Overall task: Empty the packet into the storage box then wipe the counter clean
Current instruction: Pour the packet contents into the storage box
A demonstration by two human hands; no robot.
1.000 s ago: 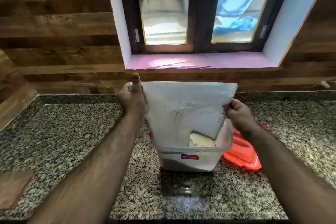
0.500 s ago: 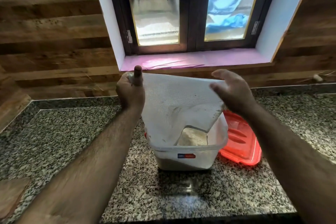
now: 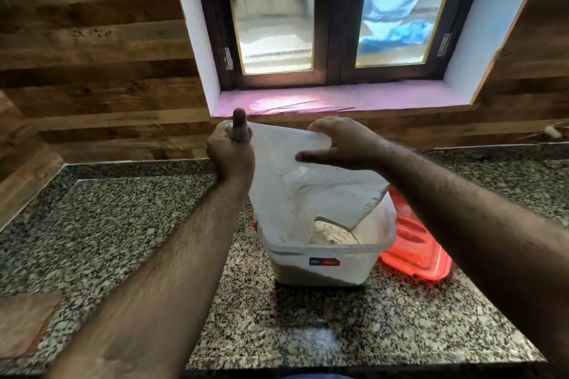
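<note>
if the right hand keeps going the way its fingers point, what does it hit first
The right hand points its spread fingers leftward across the upper part of the packet. Going straight on, it would probably brush the packet's mesh face first, then meet the left hand gripping the packet's top corner. Depth is unclear.

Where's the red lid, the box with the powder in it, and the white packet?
red lid (image 3: 414, 251), head view, on its ribbed top.
box (image 3: 323, 271), head view, on its front wall.
white packet (image 3: 295, 194), head view, mid-face.

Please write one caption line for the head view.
Left hand holds a white packet upended over a storage box; right hand presses it.
</note>
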